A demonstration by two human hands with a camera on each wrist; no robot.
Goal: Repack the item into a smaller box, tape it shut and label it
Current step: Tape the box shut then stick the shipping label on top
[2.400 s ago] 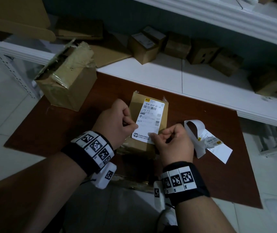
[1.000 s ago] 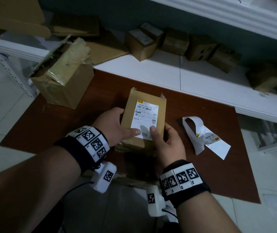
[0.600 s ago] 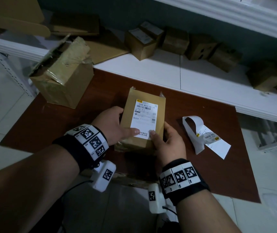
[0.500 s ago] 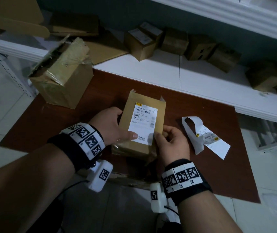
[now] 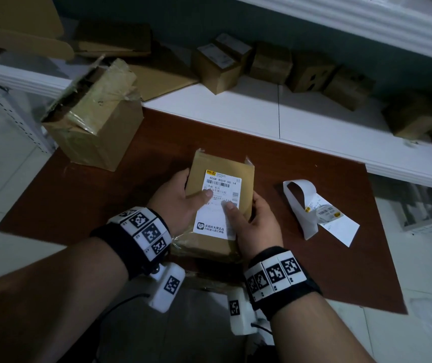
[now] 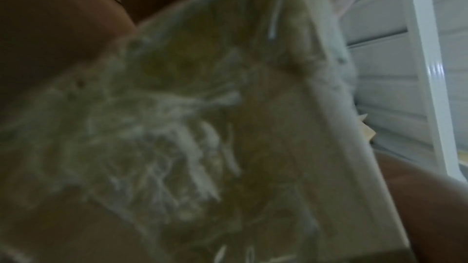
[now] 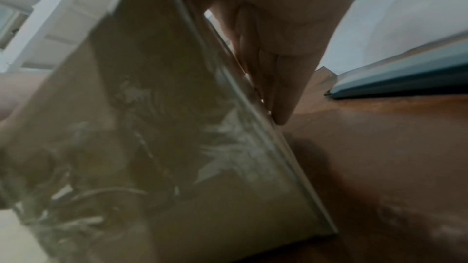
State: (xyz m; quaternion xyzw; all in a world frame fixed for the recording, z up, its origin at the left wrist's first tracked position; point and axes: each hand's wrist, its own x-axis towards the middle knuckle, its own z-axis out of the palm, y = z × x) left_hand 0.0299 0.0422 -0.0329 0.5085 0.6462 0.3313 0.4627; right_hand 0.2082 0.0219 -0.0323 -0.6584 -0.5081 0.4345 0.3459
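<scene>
A small brown cardboard box (image 5: 245,184), wrapped in clear tape, lies in the middle of the brown board (image 5: 105,200). A white shipping label (image 5: 222,218) covers its top face. My left hand (image 5: 181,200) grips the box's left side, thumb pressing on the label. My right hand (image 5: 256,224) grips the right side, thumb also on the label. The left wrist view shows the box's crinkled taped end (image 6: 228,127), blurred. In the right wrist view my fingers (image 7: 273,67) lie along the side of the box (image 7: 152,127), whose near end is tilted off the board.
A larger opened box (image 5: 94,121) with loose tape stands at the board's back left. The curled label backing (image 5: 314,213) lies to the right. Several small boxes (image 5: 217,66) and flat cardboard (image 5: 157,77) sit on the white shelf (image 5: 314,121) behind.
Earlier both hands pinched the label's lower edge over the box. Now the label lies flat, both hands grip the box's sides, and the thumbs have slid up the label.
</scene>
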